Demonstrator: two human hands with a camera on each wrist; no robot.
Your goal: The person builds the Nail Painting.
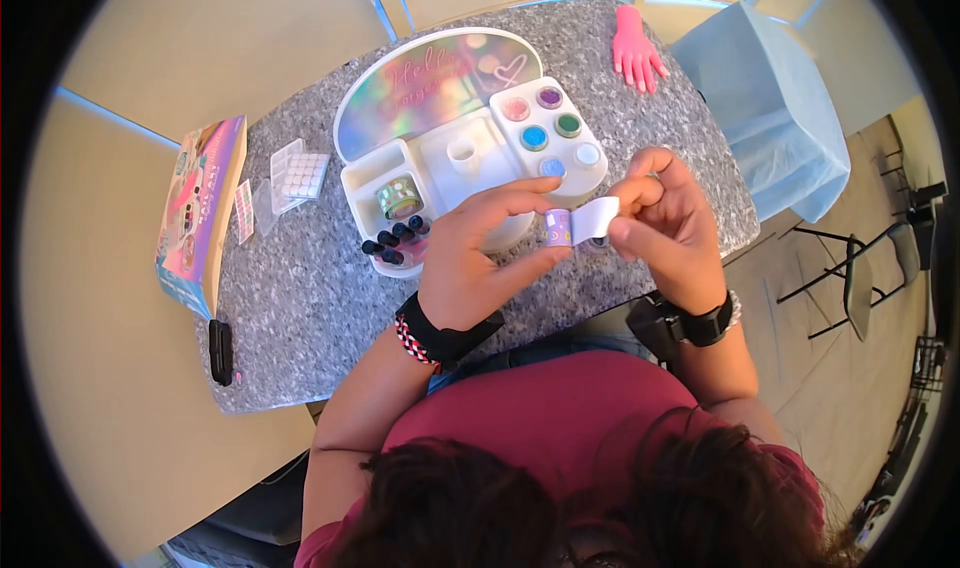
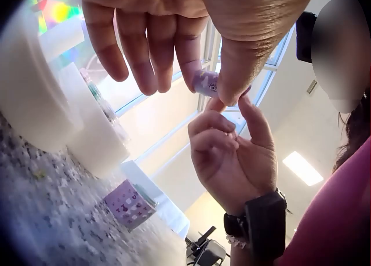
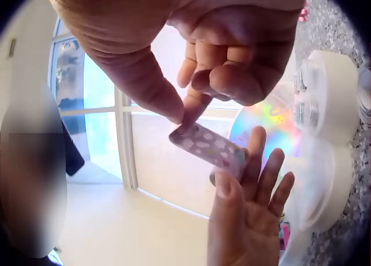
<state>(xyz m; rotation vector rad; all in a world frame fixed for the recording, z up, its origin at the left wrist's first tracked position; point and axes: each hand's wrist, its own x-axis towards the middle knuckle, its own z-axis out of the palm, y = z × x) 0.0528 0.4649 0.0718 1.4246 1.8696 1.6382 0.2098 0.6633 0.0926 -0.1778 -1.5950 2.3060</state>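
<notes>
Purple box (image 1: 200, 213) over at 9 o'clock, white organizer (image 1: 437, 165) at 12. Dead centre we've got the left hand (image 1: 470, 256), thumb and index clamped on a lilac roll (image 1: 557, 230) at 2; its white strip (image 1: 596, 220) reaches the right hand (image 1: 675, 226) at 3, thumb and index pinching it.

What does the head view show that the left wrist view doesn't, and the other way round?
Only the head view: the pink model hand, the colourful box and the black-capped bottles.
Only the left wrist view: a lit ceiling light.
Both: the left hand and right hand pinching a strip, the table and white stand.
</notes>
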